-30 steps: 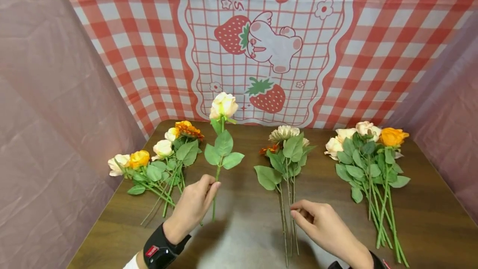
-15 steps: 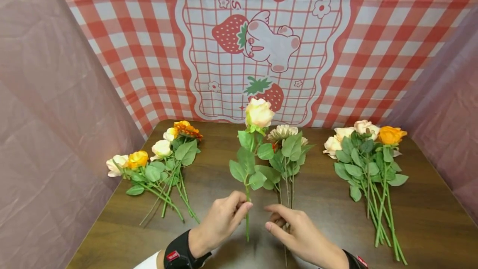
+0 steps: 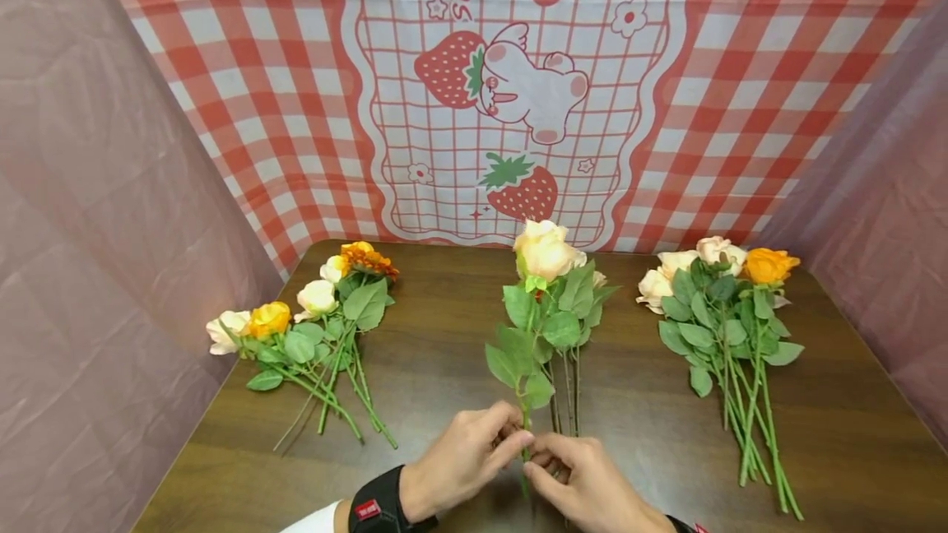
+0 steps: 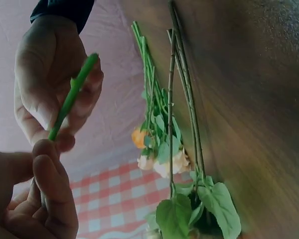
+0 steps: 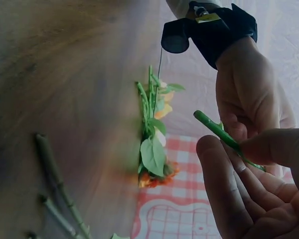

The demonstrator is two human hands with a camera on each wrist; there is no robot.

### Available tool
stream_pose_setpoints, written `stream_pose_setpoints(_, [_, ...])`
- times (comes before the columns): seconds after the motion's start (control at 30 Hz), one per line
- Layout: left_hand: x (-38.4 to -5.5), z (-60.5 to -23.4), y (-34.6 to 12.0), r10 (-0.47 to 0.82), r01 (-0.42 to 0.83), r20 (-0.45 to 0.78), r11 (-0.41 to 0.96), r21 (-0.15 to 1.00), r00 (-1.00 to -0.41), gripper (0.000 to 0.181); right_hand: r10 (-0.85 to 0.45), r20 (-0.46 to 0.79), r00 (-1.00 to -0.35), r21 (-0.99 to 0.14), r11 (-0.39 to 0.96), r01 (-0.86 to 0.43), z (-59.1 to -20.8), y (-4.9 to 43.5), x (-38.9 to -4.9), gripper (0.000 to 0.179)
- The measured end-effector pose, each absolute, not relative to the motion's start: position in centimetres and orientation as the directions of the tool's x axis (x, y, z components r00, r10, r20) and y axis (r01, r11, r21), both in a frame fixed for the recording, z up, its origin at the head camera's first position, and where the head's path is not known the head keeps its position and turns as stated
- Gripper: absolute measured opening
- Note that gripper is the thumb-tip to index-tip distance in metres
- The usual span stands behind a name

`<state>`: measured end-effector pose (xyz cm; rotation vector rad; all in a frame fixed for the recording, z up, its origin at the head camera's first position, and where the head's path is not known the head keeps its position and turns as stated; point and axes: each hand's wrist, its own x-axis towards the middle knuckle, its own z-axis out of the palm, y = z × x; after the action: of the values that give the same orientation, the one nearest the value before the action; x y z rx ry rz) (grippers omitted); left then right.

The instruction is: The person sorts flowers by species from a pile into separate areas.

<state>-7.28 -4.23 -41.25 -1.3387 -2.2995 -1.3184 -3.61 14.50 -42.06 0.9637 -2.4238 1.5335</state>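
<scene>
A cream rose (image 3: 546, 249) with a green stem and leaves stands upright over the middle of the table. My left hand (image 3: 474, 451) pinches its stem low down, between thumb and fingers. Close beside it, my right hand (image 3: 588, 479) has its thumb and fingers around the lower stem, just under the left fingers. In the right wrist view, the cut end of the green stem (image 5: 217, 130) pokes out past the right thumb and fingertips. Behind the rose lies a small bunch of brown-stemmed flowers (image 3: 570, 389), its blooms mostly hidden by the rose in the head view.
On the left of the wooden table (image 3: 437, 319) lies a loose group of cream and orange flowers (image 3: 317, 298). At the right is another bunch, with cream roses and an orange rose (image 3: 770, 266). A red checked cloth (image 3: 296, 105) with strawberries hangs behind the table.
My left hand has carried the cream rose rightward from beside the left group to the middle. My right hand has moved left, and its fingers have come to the stem.
</scene>
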Motion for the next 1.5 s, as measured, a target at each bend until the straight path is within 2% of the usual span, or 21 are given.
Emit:
stream_pose_setpoints(0.13, [-7.4, -41.4, -4.4, 0.64, 0.78, 0.52, 0.211, 0.589, -0.566, 0.012, -0.407, 0.453, -0.793, -0.763, 0.283, -0.581, -42.1, 15.1, -3.6, 0.023])
stream_pose_setpoints(0.27, [-7.7, -41.5, -5.5, 0.631, 0.79, 0.526, 0.246, 0.562, -0.57, 0.019, -0.3, 0.43, -0.852, -0.751, 0.404, -0.522, -41.9, 16.7, -3.9, 0.02])
stream_pose_setpoints(0.43, [-8.0, -41.6, -7.8, 0.564, 0.761, 0.522, 0.367, 0.535, -0.64, 0.017, -0.142, 0.412, -0.9, -0.676, 0.615, -0.406, -41.1, 20.2, -4.7, 0.018])
stream_pose_setpoints(0.6, [-8.2, -41.8, -10.1, 0.49, 0.682, 0.476, 0.482, 0.55, -0.73, 0.015, -0.013, 0.457, -0.889, -0.552, 0.779, -0.296, -40.2, 25.1, -5.5, 0.015])
stream_pose_setpoints(0.7, [-8.3, -42.0, -11.0, 0.46, 0.656, 0.467, 0.511, 0.556, -0.755, 0.016, 0.032, 0.456, -0.89, -0.481, 0.85, -0.216, -40.1, 28.0, -6.0, 0.011])
stream_pose_setpoints(0.77, [-8.4, -42.2, -11.4, 0.445, 0.65, 0.475, 0.524, 0.55, -0.76, 0.017, 0.056, 0.409, -0.911, -0.453, 0.879, -0.149, -40.2, 29.8, -6.3, 0.011])
stream_pose_setpoints(0.9, [-8.4, -42.4, -11.8, 0.429, 0.642, 0.478, 0.536, 0.548, -0.766, 0.017, 0.095, 0.223, -0.97, -0.44, 0.898, -0.013, -40.7, 32.8, -6.6, 0.02])
stream_pose_setpoints(1.0, [-8.3, -42.4, -12.0, 0.416, 0.626, 0.469, 0.549, 0.554, -0.779, 0.017, 0.097, 0.121, -0.988, -0.417, 0.908, 0.038, -41.3, 34.4, -7.0, 0.024])
stream_pose_setpoints(1.23, [-8.0, -42.8, -12.3, 0.411, 0.603, 0.442, 0.565, 0.563, -0.798, 0.018, 0.072, 0.004, -0.997, -0.392, 0.918, 0.064, -42.5, 36.3, -7.8, 0.027])
stream_pose_setpoints(1.5, [-8.0, -43.0, -12.5, 0.416, 0.611, 0.448, 0.568, 0.552, -0.791, 0.018, 0.113, -0.154, -0.982, -0.384, 0.908, 0.165, -42.6, 37.1, -8.1, 0.037])
